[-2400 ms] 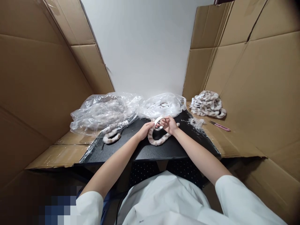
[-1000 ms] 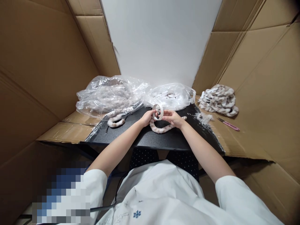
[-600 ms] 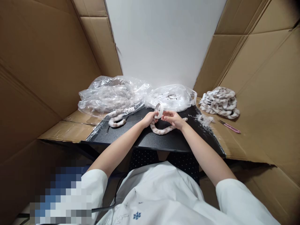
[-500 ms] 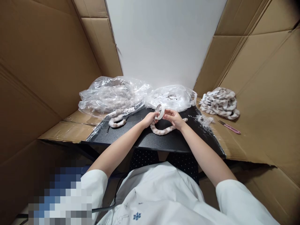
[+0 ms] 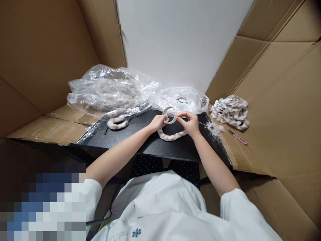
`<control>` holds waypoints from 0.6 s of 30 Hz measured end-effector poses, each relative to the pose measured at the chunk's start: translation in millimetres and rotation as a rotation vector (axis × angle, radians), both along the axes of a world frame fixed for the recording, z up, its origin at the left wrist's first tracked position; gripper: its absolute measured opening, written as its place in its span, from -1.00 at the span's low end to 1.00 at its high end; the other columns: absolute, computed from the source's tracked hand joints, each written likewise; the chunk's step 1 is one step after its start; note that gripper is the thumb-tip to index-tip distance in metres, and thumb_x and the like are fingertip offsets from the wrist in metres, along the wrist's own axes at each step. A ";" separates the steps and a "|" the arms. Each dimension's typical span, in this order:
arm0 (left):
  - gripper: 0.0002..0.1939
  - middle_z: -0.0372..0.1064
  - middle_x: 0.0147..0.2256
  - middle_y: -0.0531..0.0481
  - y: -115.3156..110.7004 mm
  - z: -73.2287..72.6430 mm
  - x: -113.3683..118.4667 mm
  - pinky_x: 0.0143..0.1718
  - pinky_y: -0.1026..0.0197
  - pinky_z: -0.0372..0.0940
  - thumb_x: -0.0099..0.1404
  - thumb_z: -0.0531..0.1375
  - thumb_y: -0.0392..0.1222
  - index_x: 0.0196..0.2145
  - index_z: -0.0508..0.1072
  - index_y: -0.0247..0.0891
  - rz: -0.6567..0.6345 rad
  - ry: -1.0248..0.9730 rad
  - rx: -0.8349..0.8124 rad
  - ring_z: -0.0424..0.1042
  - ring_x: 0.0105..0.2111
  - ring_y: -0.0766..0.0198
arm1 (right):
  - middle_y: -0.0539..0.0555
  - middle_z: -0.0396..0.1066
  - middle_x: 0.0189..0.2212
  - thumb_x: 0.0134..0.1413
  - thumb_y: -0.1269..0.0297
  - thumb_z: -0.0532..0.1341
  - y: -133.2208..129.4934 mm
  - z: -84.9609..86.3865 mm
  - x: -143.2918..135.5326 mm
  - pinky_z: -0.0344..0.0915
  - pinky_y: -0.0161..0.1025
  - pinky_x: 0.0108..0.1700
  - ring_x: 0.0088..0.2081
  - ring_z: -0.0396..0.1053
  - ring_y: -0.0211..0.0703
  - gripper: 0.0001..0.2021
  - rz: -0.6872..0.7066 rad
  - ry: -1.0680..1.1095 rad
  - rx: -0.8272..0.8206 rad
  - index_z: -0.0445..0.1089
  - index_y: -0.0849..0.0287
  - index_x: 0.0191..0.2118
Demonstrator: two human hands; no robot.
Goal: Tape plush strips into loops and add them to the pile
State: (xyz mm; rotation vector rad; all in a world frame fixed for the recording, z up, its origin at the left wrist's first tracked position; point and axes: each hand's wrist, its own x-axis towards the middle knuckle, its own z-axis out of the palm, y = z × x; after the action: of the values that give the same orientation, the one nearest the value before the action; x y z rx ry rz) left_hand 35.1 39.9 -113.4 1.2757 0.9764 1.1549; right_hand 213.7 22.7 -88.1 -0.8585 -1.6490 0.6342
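Observation:
Pinched in my left hand (image 5: 158, 123) is a roll of white tape (image 5: 170, 108), raised above the black table with its ring opening facing me. My right hand (image 5: 190, 124) is at the roll's right edge, thumb and forefinger pressed together; whether tape is between them is too small to tell. Below both hands a fluffy white-and-brown strip (image 5: 171, 137) lies curved on the table, its ends hidden by my hands.
A large clear bag (image 5: 100, 90) of fluffy pieces stands back left, a smaller bag (image 5: 185, 97) beside it. At the right are a pile of fluffy strips (image 5: 232, 112), pink-handled snips (image 5: 239, 137) and loose fluff (image 5: 215, 128). Another fluffy loop (image 5: 117, 125) lies left. Cardboard walls rise on both sides.
The tape roll has turned to show its opening more fully. My right hand has drawn its fingertips together at the roll's edge. The whole view has shifted slightly.

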 end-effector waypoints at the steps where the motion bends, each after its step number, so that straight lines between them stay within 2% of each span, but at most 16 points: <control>1: -0.65 0.11 -0.76 0.09 0.6 -0.6 1.2 -0.60 0.31 0.00 0.22 0.10 -0.13 -0.67 0.31 -0.30 0.007 -0.004 0.002 0.10 -0.72 0.41 | 0.06 0.48 -0.39 -0.12 0.05 0.37 0.8 -0.2 0.8 0.34 -0.09 -0.04 -0.26 0.41 -0.06 -0.76 0.008 0.028 -0.034 0.44 0.10 -0.42; 6: -0.66 0.14 -0.75 0.08 1.6 -2.3 5.8 -0.64 0.32 -0.03 0.21 0.16 -0.11 -0.66 0.34 -0.32 0.021 -0.016 -0.019 0.10 -0.73 0.42 | 0.05 0.47 -0.31 -0.28 -0.07 0.42 7.2 -3.9 1.6 0.31 -0.04 0.07 -0.14 0.40 -0.01 -0.59 0.092 0.171 -0.245 0.43 0.07 -0.32; 9: -0.67 0.17 -0.74 0.07 0.8 -1.1 6.1 -0.63 0.33 -0.03 0.18 0.20 -0.12 -0.66 0.37 -0.34 0.009 -0.009 -0.034 0.09 -0.72 0.44 | 0.01 0.45 -0.36 -0.33 -0.02 0.45 10.3 -4.6 3.2 0.35 -0.09 0.01 -0.17 0.42 -0.06 -0.55 0.174 0.271 -0.344 0.41 0.04 -0.26; 12: -0.64 0.28 -0.67 0.02 -0.6 2.3 4.9 -0.56 0.32 0.08 0.19 0.19 -0.02 -0.59 0.44 -0.37 -0.095 -0.125 -0.008 0.18 -0.66 0.41 | -0.04 0.42 -0.40 -0.30 0.06 0.43 12.3 -3.4 6.8 0.37 -0.10 -0.05 -0.26 0.42 -0.13 -0.58 0.288 0.354 -0.437 0.39 0.04 -0.25; 15: -0.47 0.36 -0.59 -0.06 -2.4 5.9 3.1 -0.43 0.27 0.19 0.22 0.09 0.19 -0.53 0.47 -0.37 -0.232 -0.240 -0.038 0.29 -0.56 0.31 | -0.04 0.42 -0.42 -0.21 0.09 0.38 14.5 -3.6 9.4 0.38 -0.11 -0.05 -0.31 0.41 -0.18 -0.67 0.355 0.355 -0.514 0.40 0.07 -0.27; 18: -0.51 0.35 -0.56 -0.04 -5.1 7.8 2.0 -0.35 0.25 0.19 0.17 0.16 0.19 -0.57 0.44 -0.35 -0.252 -0.151 0.035 0.29 -0.50 0.29 | -0.03 0.43 -0.39 -0.19 0.08 0.36 18.4 -7.9 7.8 0.39 -0.17 -0.11 -0.34 0.38 -0.22 -0.72 0.350 0.308 -0.535 0.41 0.10 -0.34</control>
State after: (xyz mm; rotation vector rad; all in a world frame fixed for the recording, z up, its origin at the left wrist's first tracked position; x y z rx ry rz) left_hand 37.1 34.8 -105.6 1.2792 0.6660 1.0581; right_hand 221.5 41.0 -95.9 -0.7941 -1.3703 1.4233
